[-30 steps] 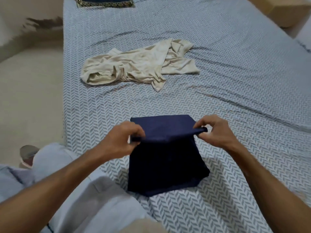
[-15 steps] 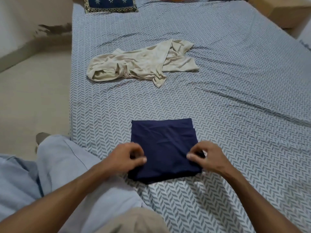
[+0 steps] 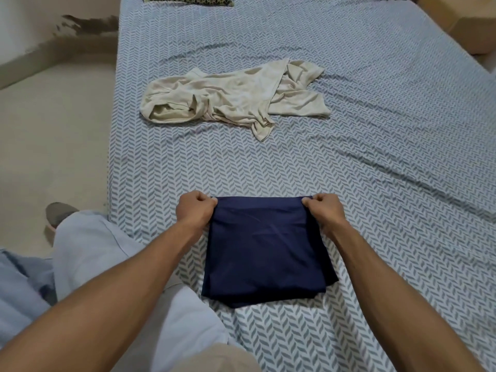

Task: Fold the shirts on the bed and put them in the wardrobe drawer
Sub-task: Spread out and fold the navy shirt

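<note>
A navy blue shirt (image 3: 264,251) lies folded into a compact rectangle on the bed (image 3: 375,183), near its front left edge. My left hand (image 3: 195,210) pinches the shirt's far left corner and my right hand (image 3: 323,210) pinches its far right corner, both with fingers curled. A cream shirt (image 3: 233,99) lies crumpled and unfolded farther up the bed, well apart from both hands. No wardrobe or drawer is in view.
The bed carries a grey-and-white chevron sheet, with a patterned pillow (image 3: 188,0) at its head. Beige floor (image 3: 53,143) runs along the left. My knee in light trousers (image 3: 88,248) is by the bed's left edge. A tan box (image 3: 461,20) sits at the far right.
One second ago both hands held a fold lifted above the shirt. They laid it down toward me, then moved to the far corners, which they now pinch.
</note>
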